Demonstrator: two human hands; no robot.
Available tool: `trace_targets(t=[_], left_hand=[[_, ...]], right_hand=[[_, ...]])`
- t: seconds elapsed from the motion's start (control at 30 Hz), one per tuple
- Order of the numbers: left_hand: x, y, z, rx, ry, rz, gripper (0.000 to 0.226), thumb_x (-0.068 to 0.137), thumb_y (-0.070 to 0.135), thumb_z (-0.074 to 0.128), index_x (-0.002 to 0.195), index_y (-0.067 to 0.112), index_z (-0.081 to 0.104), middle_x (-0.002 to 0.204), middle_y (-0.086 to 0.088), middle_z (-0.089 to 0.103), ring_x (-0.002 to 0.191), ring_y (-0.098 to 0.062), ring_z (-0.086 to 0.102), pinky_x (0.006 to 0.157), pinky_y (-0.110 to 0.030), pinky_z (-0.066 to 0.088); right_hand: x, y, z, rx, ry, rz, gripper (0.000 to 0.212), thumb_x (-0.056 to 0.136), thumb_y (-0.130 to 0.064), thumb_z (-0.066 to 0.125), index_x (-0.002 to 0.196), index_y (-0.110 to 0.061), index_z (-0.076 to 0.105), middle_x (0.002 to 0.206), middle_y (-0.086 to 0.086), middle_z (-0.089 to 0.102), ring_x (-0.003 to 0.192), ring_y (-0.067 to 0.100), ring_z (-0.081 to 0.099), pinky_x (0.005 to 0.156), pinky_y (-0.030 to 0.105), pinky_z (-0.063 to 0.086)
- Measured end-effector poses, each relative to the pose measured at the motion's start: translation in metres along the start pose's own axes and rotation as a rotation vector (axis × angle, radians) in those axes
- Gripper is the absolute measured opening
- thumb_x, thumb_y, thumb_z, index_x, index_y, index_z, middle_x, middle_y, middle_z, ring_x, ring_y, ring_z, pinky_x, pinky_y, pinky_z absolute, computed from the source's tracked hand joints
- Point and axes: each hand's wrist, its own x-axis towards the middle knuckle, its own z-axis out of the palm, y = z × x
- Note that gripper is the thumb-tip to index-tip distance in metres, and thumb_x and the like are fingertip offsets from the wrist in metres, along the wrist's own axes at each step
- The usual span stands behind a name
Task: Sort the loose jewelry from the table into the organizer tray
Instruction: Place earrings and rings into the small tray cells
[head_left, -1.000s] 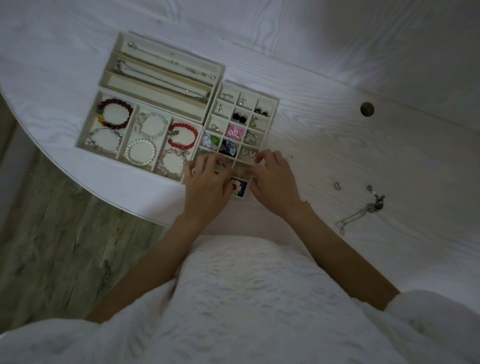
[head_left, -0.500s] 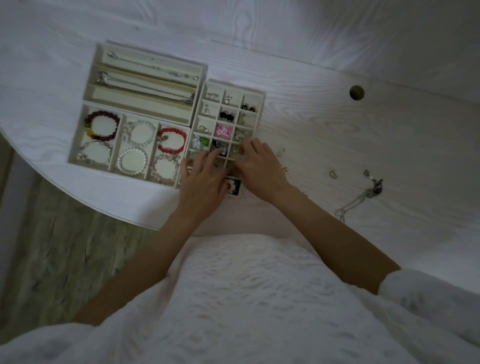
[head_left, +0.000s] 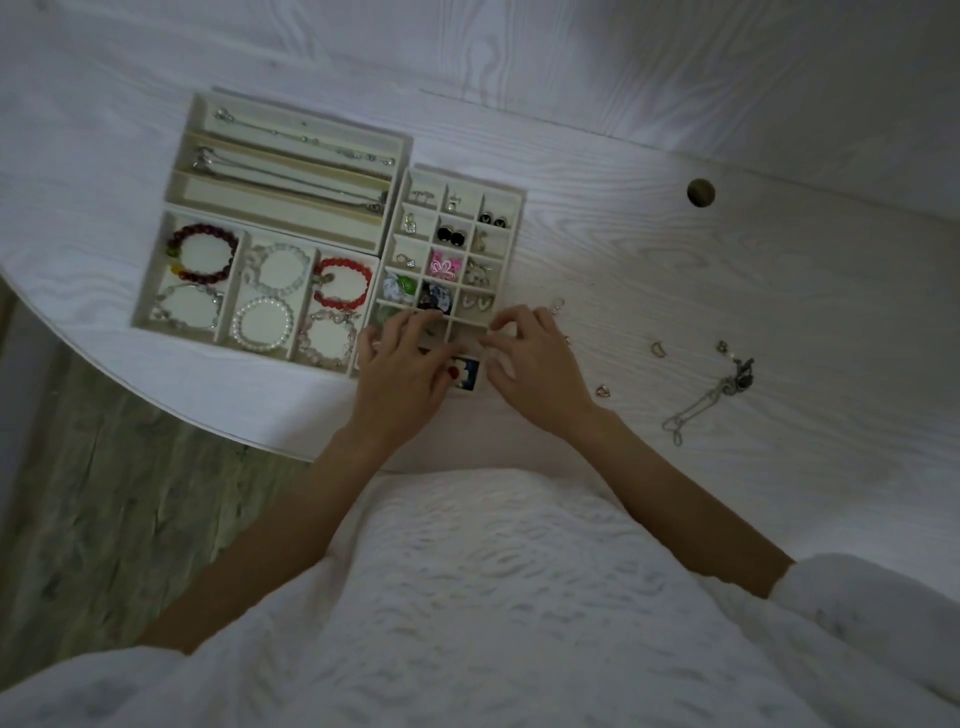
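Observation:
A cream organizer tray with several small compartments holds earrings and charms. To its left lie a bracelet tray and a necklace tray. My left hand rests its fingers across the nearest compartments. My right hand sits at the tray's near right corner with fingers curled and tips close together; anything pinched there is hidden. Loose on the table to the right lie an earring, a small ring, a crescent piece and a chain necklace.
The curved table edge runs close below the trays, with wooden floor beyond it. A round cable hole sits at the back right. My white garment fills the lower part of the view.
My right hand has drawn back toward me, from the tray's middle rows to its near right corner. My left hand has stayed over the nearest compartments.

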Motion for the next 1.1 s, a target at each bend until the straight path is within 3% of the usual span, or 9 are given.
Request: trace_targets(t=[0.13, 0.23, 0.47, 0.53, 0.67, 0.73, 0.9, 1.0, 1.1], left_hand=[[0.002, 0.003, 0.001, -0.013, 0.026, -0.007, 0.026, 0.085, 0.028, 0.05, 0.097, 0.023, 0.072, 0.124, -0.005, 0.057, 0.112, -0.027, 0.046, 0.088, -0.043, 0.029], [0.004, 0.006, 0.001, -0.046, 0.038, 0.003, 0.024, 0.085, 0.027, 0.05, 0.096, 0.022, 0.071, 0.123, -0.006, 0.057, 0.112, -0.027, 0.045, 0.088, -0.042, 0.028], [0.008, 0.009, 0.002, -0.031, -0.009, -0.007, 0.025, 0.084, 0.03, 0.048, 0.092, 0.024, 0.071, 0.124, -0.005, 0.056, 0.113, -0.026, 0.044, 0.088, -0.042, 0.026], [0.007, 0.008, 0.003, -0.041, -0.005, -0.008, 0.025, 0.084, 0.029, 0.048, 0.093, 0.024, 0.072, 0.124, -0.005, 0.057, 0.113, -0.026, 0.045, 0.089, -0.042, 0.027], [0.006, 0.009, 0.005, -0.096, -0.002, -0.042, 0.025, 0.084, 0.03, 0.048, 0.094, 0.024, 0.07, 0.124, -0.003, 0.056, 0.114, -0.025, 0.043, 0.09, -0.04, 0.026], [0.005, 0.01, 0.006, -0.138, 0.016, -0.069, 0.025, 0.084, 0.03, 0.049, 0.094, 0.023, 0.07, 0.123, -0.003, 0.057, 0.114, -0.024, 0.043, 0.09, -0.04, 0.026], [0.004, 0.007, 0.001, -0.266, 0.125, -0.103, 0.027, 0.086, 0.025, 0.05, 0.103, 0.015, 0.069, 0.113, -0.005, 0.061, 0.105, -0.025, 0.05, 0.086, -0.036, 0.038], [0.005, 0.011, -0.005, -0.387, 0.176, -0.233, 0.028, 0.088, 0.022, 0.049, 0.108, 0.012, 0.067, 0.106, -0.005, 0.062, 0.097, -0.022, 0.051, 0.081, -0.026, 0.04], [0.008, 0.02, -0.007, -0.45, 0.189, -0.294, 0.031, 0.089, 0.024, 0.047, 0.11, 0.011, 0.066, 0.104, -0.007, 0.061, 0.097, -0.023, 0.052, 0.079, -0.028, 0.042]], right_hand=[[-0.008, 0.029, -0.017, 0.084, 0.106, 0.199, 0.021, 0.083, -0.003, 0.058, 0.1, -0.008, 0.07, 0.1, 0.011, 0.059, 0.092, 0.025, 0.05, 0.078, 0.019, 0.032], [-0.01, 0.051, -0.023, 0.053, 0.127, 0.351, 0.021, 0.085, -0.006, 0.059, 0.103, -0.009, 0.069, 0.101, 0.009, 0.061, 0.092, 0.026, 0.052, 0.076, 0.023, 0.036], [-0.014, 0.06, -0.009, -0.046, -0.092, 0.117, 0.02, 0.082, -0.009, 0.066, 0.102, -0.011, 0.067, 0.107, 0.013, 0.057, 0.095, 0.03, 0.051, 0.076, 0.036, 0.047], [-0.015, 0.065, -0.009, -0.087, -0.049, 0.134, 0.017, 0.08, -0.007, 0.066, 0.097, -0.01, 0.068, 0.103, 0.012, 0.059, 0.092, 0.031, 0.052, 0.071, 0.041, 0.05], [-0.014, 0.063, -0.011, -0.07, 0.104, 0.154, 0.012, 0.08, -0.006, 0.066, 0.091, -0.007, 0.069, 0.095, 0.013, 0.06, 0.087, 0.031, 0.054, 0.071, 0.036, 0.047], [-0.007, 0.048, -0.007, -0.055, 0.092, 0.098, 0.012, 0.083, -0.012, 0.065, 0.094, -0.007, 0.067, 0.088, 0.011, 0.062, 0.08, 0.029, 0.056, 0.07, 0.035, 0.048], [0.014, 0.011, 0.015, -0.059, -0.069, 0.288, 0.023, 0.093, -0.024, 0.051, 0.105, -0.005, 0.049, 0.09, 0.011, 0.058, 0.069, 0.024, 0.053, 0.053, 0.03, 0.03], [0.017, 0.011, 0.018, -0.122, -0.088, 0.336, 0.019, 0.093, -0.016, 0.049, 0.107, -0.003, 0.048, 0.095, 0.012, 0.058, 0.076, 0.026, 0.057, 0.056, 0.03, 0.033], [0.012, 0.021, 0.012, -0.087, -0.096, 0.343, 0.018, 0.093, -0.008, 0.045, 0.11, -0.005, 0.052, 0.097, 0.01, 0.062, 0.08, 0.024, 0.059, 0.064, 0.03, 0.04]])
